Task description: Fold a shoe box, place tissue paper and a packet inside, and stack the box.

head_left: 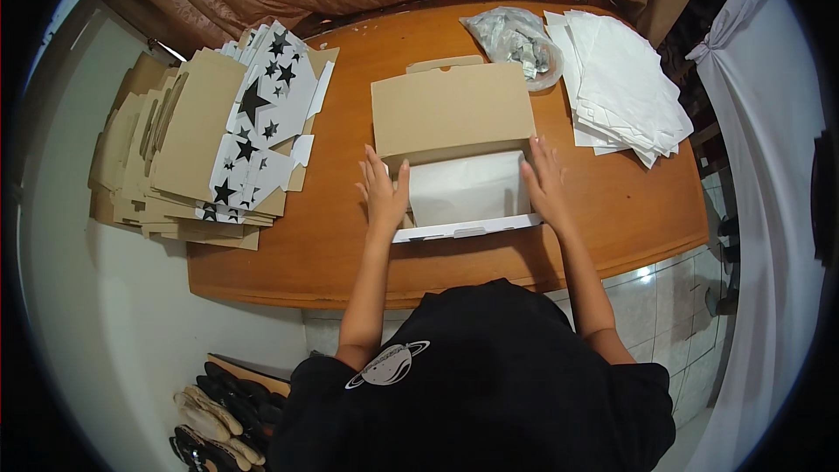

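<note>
With fingers spread, the bare left hand (383, 192) and bare right hand (547, 188) seemingly steady the open brown-and-white cardboard box (468, 229) between them, its brown flat lid (450, 112) raised beyond them, leaving the white paper sheet (470, 190) inside uncovered.

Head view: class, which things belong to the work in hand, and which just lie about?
Work in hand: left hand, right hand, box, white paper inside; probably paper stack, flat cartons.
Lying about, seemingly: shoes, perhaps bag.
</note>
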`<action>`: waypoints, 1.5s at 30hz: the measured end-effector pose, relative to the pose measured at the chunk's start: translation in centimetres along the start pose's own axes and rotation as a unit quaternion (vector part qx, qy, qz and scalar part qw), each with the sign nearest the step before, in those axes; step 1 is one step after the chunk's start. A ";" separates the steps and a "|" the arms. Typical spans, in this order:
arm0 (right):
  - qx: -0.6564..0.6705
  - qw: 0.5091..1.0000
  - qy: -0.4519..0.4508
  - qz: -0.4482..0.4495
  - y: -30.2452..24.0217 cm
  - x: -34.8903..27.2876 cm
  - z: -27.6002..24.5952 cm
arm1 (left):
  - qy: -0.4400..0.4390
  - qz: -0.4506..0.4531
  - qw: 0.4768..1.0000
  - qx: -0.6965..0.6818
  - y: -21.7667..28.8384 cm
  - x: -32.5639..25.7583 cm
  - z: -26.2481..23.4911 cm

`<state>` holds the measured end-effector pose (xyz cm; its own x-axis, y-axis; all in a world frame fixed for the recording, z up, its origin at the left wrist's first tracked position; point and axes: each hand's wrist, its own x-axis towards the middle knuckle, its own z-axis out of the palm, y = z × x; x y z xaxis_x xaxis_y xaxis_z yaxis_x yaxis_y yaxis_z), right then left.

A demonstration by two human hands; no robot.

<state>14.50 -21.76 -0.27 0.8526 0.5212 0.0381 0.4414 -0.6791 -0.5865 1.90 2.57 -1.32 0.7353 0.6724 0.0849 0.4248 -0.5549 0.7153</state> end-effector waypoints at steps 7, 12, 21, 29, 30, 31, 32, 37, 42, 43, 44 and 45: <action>0.327 0.937 0.114 -0.042 1.4 4.7 1.6 | -0.007 0.039 0.937 -0.346 -2.1 2.8 0.5; 0.479 0.868 0.133 -0.017 1.4 5.3 1.2 | 0.011 0.058 0.910 -0.411 -2.7 2.8 0.0; 0.496 0.839 0.180 -0.138 2.7 2.2 0.6 | 0.059 0.040 0.891 -0.449 -2.0 0.7 -1.3; 0.376 0.906 0.139 -0.140 4.1 -4.2 1.5 | 0.151 0.198 0.938 -0.241 -3.8 -7.5 -0.2; 0.326 0.923 0.149 -0.142 4.0 -4.7 1.9 | 0.154 0.203 0.947 -0.198 -4.1 -8.1 0.0; 0.276 0.937 0.159 -0.144 3.9 -5.0 2.2 | 0.156 0.208 0.953 -0.155 -4.3 -8.7 0.2; 0.276 0.937 0.155 -0.144 3.8 -5.3 2.4 | 0.157 0.204 0.954 -0.154 -4.4 -9.1 0.6; 0.101 0.967 0.199 -0.123 2.2 -5.5 3.1 | 0.203 0.160 0.957 -0.133 -2.7 -9.5 2.7; 0.132 0.965 0.213 -0.075 0.5 -5.5 3.1 | 0.239 0.147 0.950 -0.134 -1.5 -8.4 2.4; 0.145 0.963 0.217 -0.064 0.2 -5.4 3.2 | 0.237 0.147 0.950 -0.142 -1.3 -8.4 2.4; 0.158 0.961 0.221 -0.053 0.0 -5.5 3.3 | 0.237 0.147 0.950 -0.142 -1.3 -8.5 2.6; 0.158 0.961 0.221 -0.052 -0.1 -5.6 3.3 | 0.237 0.137 0.950 -0.149 -1.5 -8.6 2.8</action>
<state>8.76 -22.86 -3.13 0.8744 0.2605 0.4093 0.4839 -0.4074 -0.7745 -3.59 -3.77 -5.01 0.4468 0.7063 0.5492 0.0317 -0.6259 0.7792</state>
